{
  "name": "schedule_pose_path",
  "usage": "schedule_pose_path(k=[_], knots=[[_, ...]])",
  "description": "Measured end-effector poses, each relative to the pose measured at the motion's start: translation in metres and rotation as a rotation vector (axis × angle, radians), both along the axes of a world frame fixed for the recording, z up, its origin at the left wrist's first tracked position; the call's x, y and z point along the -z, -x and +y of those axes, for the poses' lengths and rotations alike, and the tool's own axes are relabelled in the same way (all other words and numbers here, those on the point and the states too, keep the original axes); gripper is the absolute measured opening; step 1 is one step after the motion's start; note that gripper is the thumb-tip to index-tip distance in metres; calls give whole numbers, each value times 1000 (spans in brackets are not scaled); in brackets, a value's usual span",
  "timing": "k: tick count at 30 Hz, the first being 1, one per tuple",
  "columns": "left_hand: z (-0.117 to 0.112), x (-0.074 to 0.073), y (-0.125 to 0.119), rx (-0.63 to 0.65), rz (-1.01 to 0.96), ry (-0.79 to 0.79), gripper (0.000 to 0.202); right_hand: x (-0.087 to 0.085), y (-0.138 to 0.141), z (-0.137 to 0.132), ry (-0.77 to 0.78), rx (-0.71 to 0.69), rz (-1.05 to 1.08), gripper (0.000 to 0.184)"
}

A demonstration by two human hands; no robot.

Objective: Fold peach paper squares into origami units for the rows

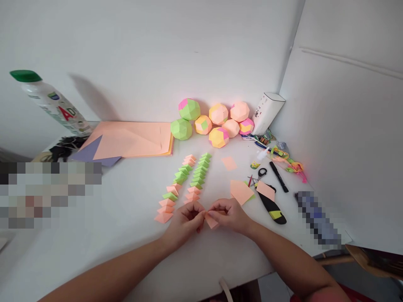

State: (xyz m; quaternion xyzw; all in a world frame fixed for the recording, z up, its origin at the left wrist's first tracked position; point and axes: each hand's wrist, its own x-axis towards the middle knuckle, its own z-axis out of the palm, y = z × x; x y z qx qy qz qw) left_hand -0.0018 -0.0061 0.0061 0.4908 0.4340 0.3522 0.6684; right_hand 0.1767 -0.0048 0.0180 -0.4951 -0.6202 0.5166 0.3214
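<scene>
While both hands meet low over the surface [129, 193], a small peach paper [213, 222] sits between them, just in front of the near ends of the two rows of folded pieces, the left row [165, 209] and the right row [199, 173]. The right hand [232, 214] pinches it between thumb and curled fingers, the thumb lying across its upper face; the left hand [191, 217] has thumb and fingertips pressed together on its left corner, though the fingers hide just how much they cover. It looks very light, so weight should hardly matter — control is all in the fingertips. As paper, it is likely stiff enough to keep a crease yet soft enough to bend under a careless thumb, and a hard tug could tear it. Its faces look matte, so slipping seems a small risk with dry skin. The best hold is probably at the corners and edges, one hand to each side — with light pressure, so that no stray crease gets in. The folded pieces ask for similar care: each is probably best lifted by its edges, without flattening the fold.
</scene>
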Motion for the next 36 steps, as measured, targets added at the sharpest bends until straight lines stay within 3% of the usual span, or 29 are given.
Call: schedule_pose_path(k=[7,16,24,31,36], knots=[[-2,0,0,30,-2,2,20,3,3,-3,20,18,-27,8],[0,7,2,-94,-43,42,19,1,-5,2,88,96,57,4],[-1,1,-1,2,-65,79,21,1,-2,-1,91,54,68,6],[2,2,-2,-138,-66,141,27,-9,-9,8,25,177,149,12],[2,2,-2,-80,-107,120,32,-5,-8,4,77,40,147,18]])
